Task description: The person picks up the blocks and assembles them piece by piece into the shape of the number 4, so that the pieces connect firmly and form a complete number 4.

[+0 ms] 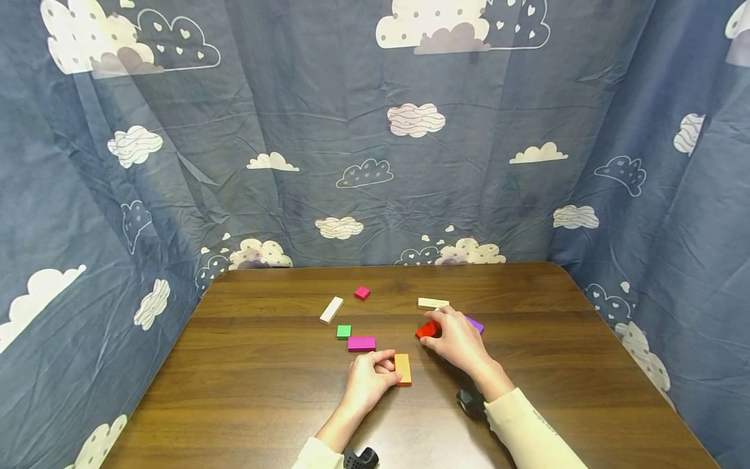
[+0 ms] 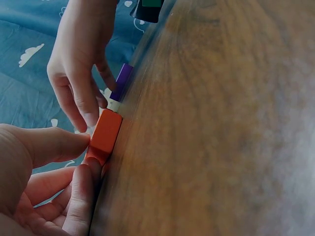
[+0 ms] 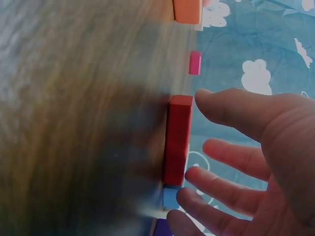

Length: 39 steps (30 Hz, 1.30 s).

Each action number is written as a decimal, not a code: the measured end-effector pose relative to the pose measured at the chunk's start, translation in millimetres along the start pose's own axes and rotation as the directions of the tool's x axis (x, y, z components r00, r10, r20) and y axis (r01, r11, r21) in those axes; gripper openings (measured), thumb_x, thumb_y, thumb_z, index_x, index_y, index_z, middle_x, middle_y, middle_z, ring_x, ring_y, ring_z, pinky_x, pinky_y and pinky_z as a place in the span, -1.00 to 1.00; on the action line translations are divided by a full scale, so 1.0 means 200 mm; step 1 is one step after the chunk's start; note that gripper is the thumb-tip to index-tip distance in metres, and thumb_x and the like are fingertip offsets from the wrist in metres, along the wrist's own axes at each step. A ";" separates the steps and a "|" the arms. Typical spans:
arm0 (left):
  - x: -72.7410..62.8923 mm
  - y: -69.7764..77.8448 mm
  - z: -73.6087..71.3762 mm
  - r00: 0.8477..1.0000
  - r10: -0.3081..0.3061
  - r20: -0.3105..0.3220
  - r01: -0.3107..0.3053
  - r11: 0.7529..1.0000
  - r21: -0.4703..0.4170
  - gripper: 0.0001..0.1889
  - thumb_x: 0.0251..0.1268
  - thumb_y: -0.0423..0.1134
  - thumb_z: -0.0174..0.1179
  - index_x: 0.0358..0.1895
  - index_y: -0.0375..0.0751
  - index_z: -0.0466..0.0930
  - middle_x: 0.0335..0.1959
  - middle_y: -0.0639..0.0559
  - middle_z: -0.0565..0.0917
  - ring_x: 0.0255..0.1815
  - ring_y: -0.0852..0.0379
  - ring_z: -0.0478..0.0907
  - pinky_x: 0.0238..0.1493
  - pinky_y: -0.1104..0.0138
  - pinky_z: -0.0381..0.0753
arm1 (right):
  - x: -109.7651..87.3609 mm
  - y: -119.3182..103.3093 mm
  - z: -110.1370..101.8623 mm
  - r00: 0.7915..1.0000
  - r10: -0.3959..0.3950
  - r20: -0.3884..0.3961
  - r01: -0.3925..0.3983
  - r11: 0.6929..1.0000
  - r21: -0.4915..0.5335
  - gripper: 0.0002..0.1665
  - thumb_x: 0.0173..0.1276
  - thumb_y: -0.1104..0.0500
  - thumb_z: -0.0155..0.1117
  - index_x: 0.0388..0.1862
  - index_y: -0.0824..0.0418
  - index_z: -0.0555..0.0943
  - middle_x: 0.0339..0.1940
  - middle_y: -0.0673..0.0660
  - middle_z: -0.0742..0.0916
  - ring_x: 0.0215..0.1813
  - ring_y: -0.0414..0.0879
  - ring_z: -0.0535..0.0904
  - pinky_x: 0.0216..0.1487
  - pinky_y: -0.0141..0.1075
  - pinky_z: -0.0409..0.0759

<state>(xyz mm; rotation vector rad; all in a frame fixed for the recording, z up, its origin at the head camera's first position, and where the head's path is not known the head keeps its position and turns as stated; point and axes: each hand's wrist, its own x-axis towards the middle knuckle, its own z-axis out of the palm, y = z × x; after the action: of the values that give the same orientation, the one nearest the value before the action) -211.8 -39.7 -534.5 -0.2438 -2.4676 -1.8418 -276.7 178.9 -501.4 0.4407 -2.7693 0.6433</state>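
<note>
Left hand (image 1: 369, 379) pinches orange block (image 1: 402, 370); right hand (image 1: 459, 339), fingers spread, straddles red block (image 1: 428, 330).
Magenta block (image 1: 361, 344) just beyond left hand; purple block (image 1: 476, 324) at right hand's outer side; cream block (image 1: 433, 303) past its fingers. Seems a two-block handling step; moving red likely calls for right thumb and fingers closing in.

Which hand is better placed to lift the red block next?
The right hand, probably: it is open and very close to the red block, while the left hand pinches the orange block.
</note>
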 end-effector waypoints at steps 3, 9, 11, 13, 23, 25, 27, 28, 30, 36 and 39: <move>0.00 0.00 0.00 1.000 -0.003 0.003 0.003 1.000 0.002 -0.53 -0.10 -0.52 0.47 0.02 -0.47 0.68 -0.42 -0.05 0.70 -0.46 0.26 0.62 -0.42 0.45 0.60 | 0.00 0.01 0.01 1.000 0.000 -0.001 0.000 1.000 -0.007 -0.39 0.01 -0.01 0.63 0.07 0.16 0.72 -0.09 0.13 0.68 -0.19 0.01 0.61 -0.22 -0.11 0.55; 0.00 0.00 0.00 1.000 -0.001 0.002 0.001 1.000 0.012 -0.53 -0.09 -0.51 0.47 0.02 -0.46 0.69 -0.42 -0.03 0.70 -0.46 0.26 0.63 -0.41 0.45 0.60 | 0.00 0.01 0.03 1.000 0.013 -0.009 -0.013 1.000 -0.016 -0.37 -0.01 -0.06 0.63 0.06 0.14 0.73 -0.11 0.07 0.66 -0.24 -0.03 0.59 -0.27 -0.15 0.53; 0.00 0.00 0.00 1.000 -0.001 0.002 0.001 1.000 0.011 -0.53 -0.09 -0.51 0.47 0.02 -0.46 0.69 -0.42 -0.03 0.70 -0.45 0.26 0.62 -0.41 0.45 0.60 | 0.00 0.01 0.03 1.000 0.019 -0.012 -0.019 1.000 -0.020 -0.37 -0.01 -0.07 0.64 0.06 0.13 0.73 -0.11 0.06 0.64 -0.25 -0.03 0.58 -0.29 -0.16 0.53; 0.00 0.00 0.00 1.000 -0.001 0.001 0.001 1.000 0.010 -0.53 -0.09 -0.51 0.47 0.02 -0.46 0.69 -0.42 -0.04 0.70 -0.45 0.25 0.62 -0.41 0.45 0.60 | 0.00 0.01 0.04 1.000 0.022 -0.012 -0.022 1.000 -0.020 -0.36 -0.03 -0.07 0.65 0.05 0.14 0.73 -0.12 0.07 0.64 -0.26 -0.04 0.58 -0.31 -0.17 0.52; 0.00 0.00 0.00 1.000 0.012 0.000 -0.012 1.000 0.018 -0.52 -0.10 -0.50 0.48 0.02 -0.43 0.70 -0.42 -0.02 0.70 -0.45 0.25 0.63 -0.41 0.45 0.60 | 0.01 0.00 0.03 0.998 0.040 0.049 -0.040 0.999 0.001 -0.43 -0.05 -0.05 0.67 -0.04 0.10 0.75 -0.24 0.04 0.59 -0.36 -0.09 0.49 -0.38 -0.20 0.45; 0.00 0.00 0.00 1.000 0.015 -0.001 -0.015 1.000 0.017 -0.52 -0.10 -0.50 0.48 0.02 -0.43 0.70 -0.42 -0.02 0.70 -0.45 0.24 0.64 -0.41 0.45 0.60 | 0.01 0.00 0.03 0.998 0.026 0.051 -0.027 1.000 0.005 -0.43 -0.06 -0.04 0.67 -0.04 0.11 0.75 -0.27 0.02 0.58 -0.38 -0.11 0.47 -0.37 -0.21 0.44; 0.00 0.00 0.00 1.000 0.015 -0.002 -0.015 1.000 0.016 -0.52 -0.10 -0.50 0.48 0.02 -0.42 0.70 -0.42 -0.02 0.70 -0.45 0.24 0.64 -0.41 0.45 0.59 | 0.01 0.00 0.03 0.999 0.012 0.052 -0.012 1.000 0.011 -0.43 -0.06 -0.02 0.67 -0.03 0.13 0.75 -0.29 0.03 0.58 -0.39 -0.10 0.46 -0.36 -0.22 0.43; 0.00 0.00 0.00 1.000 0.015 -0.002 -0.015 1.000 0.016 -0.53 -0.10 -0.50 0.48 0.02 -0.42 0.70 -0.42 -0.02 0.70 -0.45 0.24 0.64 -0.41 0.45 0.59 | 0.01 0.00 0.03 0.999 0.005 0.053 -0.006 1.000 0.012 -0.43 -0.06 -0.01 0.67 -0.03 0.14 0.75 -0.30 0.03 0.59 -0.39 -0.10 0.46 -0.35 -0.22 0.43; 0.00 0.00 0.00 1.000 0.015 -0.003 -0.014 1.000 0.018 -0.53 -0.10 -0.50 0.48 0.02 -0.42 0.70 -0.43 -0.01 0.70 -0.45 0.24 0.64 -0.41 0.45 0.59 | 0.01 0.00 0.03 0.999 0.000 0.054 -0.001 1.000 0.015 -0.43 -0.06 0.00 0.66 -0.03 0.15 0.74 -0.29 0.03 0.60 -0.38 -0.10 0.46 -0.33 -0.21 0.43; 0.00 -0.01 0.00 1.000 0.009 -0.002 -0.009 1.000 0.023 -0.52 -0.12 -0.51 0.48 0.01 -0.42 0.70 -0.43 -0.01 0.70 -0.47 0.27 0.63 -0.42 0.45 0.60 | 0.02 0.01 0.04 0.998 0.006 0.056 -0.007 1.000 0.022 -0.44 -0.07 0.02 0.65 -0.05 0.14 0.75 -0.26 0.05 0.61 -0.34 -0.10 0.48 -0.30 -0.20 0.45; 0.00 -0.01 0.00 1.000 0.005 -0.002 -0.005 1.000 0.023 -0.52 -0.13 -0.51 0.48 0.01 -0.43 0.70 -0.43 -0.01 0.71 -0.47 0.29 0.62 -0.43 0.45 0.60 | 0.01 0.01 0.05 0.998 0.002 0.055 -0.004 1.000 0.027 -0.45 -0.08 0.03 0.65 -0.06 0.14 0.75 -0.27 0.05 0.62 -0.35 -0.10 0.48 -0.29 -0.20 0.45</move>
<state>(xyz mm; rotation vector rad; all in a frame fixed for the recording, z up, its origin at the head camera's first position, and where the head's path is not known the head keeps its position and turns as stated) -212.2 -39.3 -536.0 -0.2473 -2.4831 -1.8096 -281.7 175.8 -509.2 0.4669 -2.8164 0.6800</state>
